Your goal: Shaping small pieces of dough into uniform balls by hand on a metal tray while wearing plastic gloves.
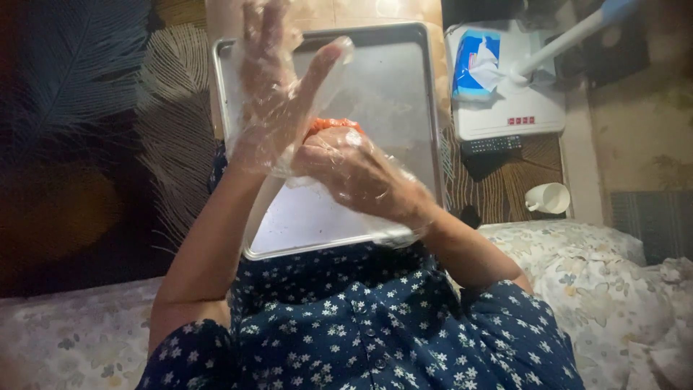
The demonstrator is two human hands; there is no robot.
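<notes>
Metal tray [404,87] on lap: gloved left hand [271,94] splayed, released; right hand [354,170] grasps orange piece [332,124], orientation apparently hidden.

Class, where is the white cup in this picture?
In the head view, the white cup lies on its side at the right, on the patterned surface below the white appliance and right of the metal baking tray.

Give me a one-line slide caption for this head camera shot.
Over a metal baking tray, the gloved right hand holds an orange lump while the gloved left hand is raised open.
</notes>
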